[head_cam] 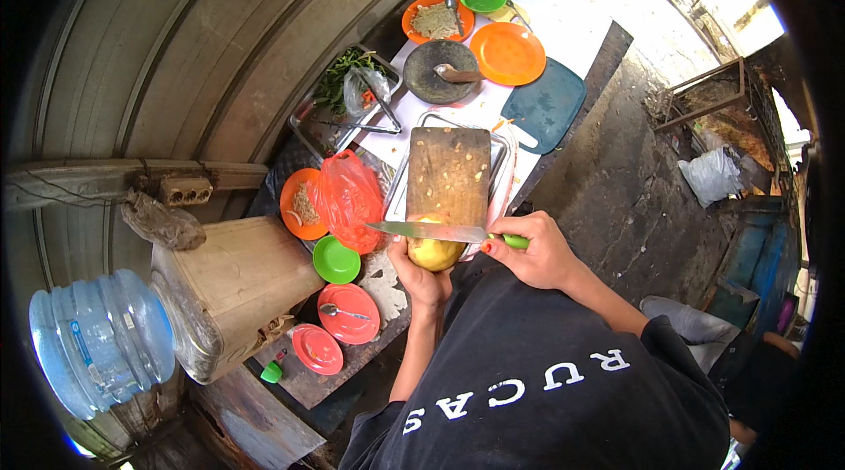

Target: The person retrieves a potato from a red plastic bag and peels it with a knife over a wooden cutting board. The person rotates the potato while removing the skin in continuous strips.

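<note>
My left hand (422, 280) cups a round yellow fruit (437, 255) from below, close to my dark shirt. In my right hand (538, 253) is a kitchen knife (436, 231) by its green handle. Its blade lies level across the upper side of the fruit, tip pointing left; whether it cuts in cannot be told. Just beyond the fruit lies a worn wooden cutting board (449, 173), with small pale scraps on it. The board rests on a metal tray (395, 196). Left of the fruit sits a red plastic bag (348, 202).
Further along the table are a stone mortar (422, 77) with a pestle (459, 74), an orange plate (508, 53), a dark cutting board (548, 107) and a tray of greens (337, 84). Green bowl (337, 260) and pink plates (356, 331) stand left. Another person (746, 364) is at the right.
</note>
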`<state>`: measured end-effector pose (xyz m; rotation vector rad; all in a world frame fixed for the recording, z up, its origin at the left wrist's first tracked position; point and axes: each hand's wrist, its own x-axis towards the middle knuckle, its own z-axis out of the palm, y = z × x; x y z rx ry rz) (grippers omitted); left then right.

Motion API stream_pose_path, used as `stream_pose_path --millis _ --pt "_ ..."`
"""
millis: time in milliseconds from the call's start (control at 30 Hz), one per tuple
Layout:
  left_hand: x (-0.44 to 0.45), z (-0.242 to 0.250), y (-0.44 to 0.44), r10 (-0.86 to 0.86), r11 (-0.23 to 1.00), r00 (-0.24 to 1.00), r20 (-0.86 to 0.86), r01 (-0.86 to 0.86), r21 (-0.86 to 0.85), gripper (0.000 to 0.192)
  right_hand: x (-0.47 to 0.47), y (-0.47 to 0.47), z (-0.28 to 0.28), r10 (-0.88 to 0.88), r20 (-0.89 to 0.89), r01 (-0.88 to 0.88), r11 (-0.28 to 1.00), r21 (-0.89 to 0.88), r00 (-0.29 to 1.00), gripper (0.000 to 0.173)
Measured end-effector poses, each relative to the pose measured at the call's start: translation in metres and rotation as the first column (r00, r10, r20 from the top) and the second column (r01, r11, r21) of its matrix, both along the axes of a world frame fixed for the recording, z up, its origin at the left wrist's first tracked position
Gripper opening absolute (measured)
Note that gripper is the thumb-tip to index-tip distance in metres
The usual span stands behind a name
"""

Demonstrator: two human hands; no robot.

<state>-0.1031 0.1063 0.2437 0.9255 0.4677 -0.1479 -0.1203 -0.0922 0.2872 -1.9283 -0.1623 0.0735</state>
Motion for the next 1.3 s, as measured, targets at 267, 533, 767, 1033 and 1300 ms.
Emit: stream_pose_path --millis 267,533,767,1033,1300 --pt "-0.005 -0.012 0.008 -0.034 0.997 0.987 0.158 0.045 -0.066 0.058 -0.001 -0.005 -0.003 -0.108 -0.111 0.110 0.994 0.009 0.988 0.034" --pt "-0.003 -0.003 0.002 -0.075 0.997 0.984 0.163 0.078 -0.007 0.048 -0.001 -0.004 0.018 0.032 -0.052 -0.035 0.997 -0.068 0.998 0.036" --pt "-0.003 -0.002 0.006 -0.058 0.998 0.968 0.243 0.061 -0.006 0.047 0.006 -0.013 -0.004 -0.142 0.018 0.142 0.958 -0.251 0.990 0.031" --pt "0.000 0.000 0.002 -0.031 0.997 0.979 0.199 0.017 0.073 0.048 -0.003 -0.012 0.016 -0.007 -0.051 0.003 0.996 -0.084 0.999 0.027" --pt "0.000 0.000 0.006 -0.106 0.994 0.967 0.234 0.093 0.064 0.045 -0.001 -0.010 0.025 0.044 -0.074 -0.051 0.994 -0.094 0.996 0.029"
